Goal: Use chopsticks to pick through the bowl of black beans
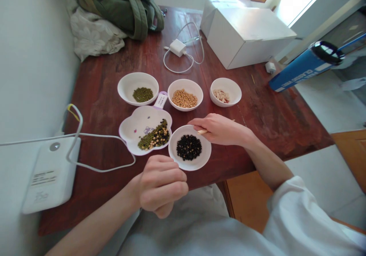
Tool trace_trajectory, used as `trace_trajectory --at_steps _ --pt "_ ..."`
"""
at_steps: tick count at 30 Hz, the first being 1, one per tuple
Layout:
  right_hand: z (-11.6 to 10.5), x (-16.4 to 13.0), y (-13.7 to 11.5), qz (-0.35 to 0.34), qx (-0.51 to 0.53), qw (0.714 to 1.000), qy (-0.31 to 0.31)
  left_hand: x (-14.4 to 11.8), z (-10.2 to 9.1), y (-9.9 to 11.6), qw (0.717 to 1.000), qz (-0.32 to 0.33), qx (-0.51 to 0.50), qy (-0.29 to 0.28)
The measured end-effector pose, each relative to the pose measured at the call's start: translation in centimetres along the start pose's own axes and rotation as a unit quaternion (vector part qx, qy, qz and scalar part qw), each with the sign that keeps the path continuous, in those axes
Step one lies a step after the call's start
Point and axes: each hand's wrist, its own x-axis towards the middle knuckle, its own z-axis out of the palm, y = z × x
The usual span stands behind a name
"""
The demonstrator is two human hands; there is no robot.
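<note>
My right hand [220, 129] is closed around a pair of chopsticks [202, 132]. Its fingertips are at the far rim of a white bowl [175, 157] of black beans [189, 148], which tilts towards me. By the near left rim of that bowl, my left hand [164, 183] is curled into a fist; whatever its fingers hold, if anything, is hidden. Left of the bowl lies a flower-shaped white dish [130, 128] with mixed green, yellow and black beans [156, 137]. Behind stand white bowls of green beans [143, 95], soybeans [184, 98] and pale pieces [221, 95].
A power bank or adapter-like white box [51, 176] with a cable [100, 170] sits at the left by the wall. Farther back are a green bag [120, 8], a charger [177, 47] and a white carton [251, 31]. A blue bottle [303, 67] stands at the right edge.
</note>
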Motion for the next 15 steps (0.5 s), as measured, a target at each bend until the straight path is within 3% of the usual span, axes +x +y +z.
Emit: trace_trajectory --at_steps 15 --pt "-0.29 0.06 -0.18 0.0 0.01 1.0 -0.001 -0.1 0.39 -0.57 1.0 0.03 0.002 0.004"
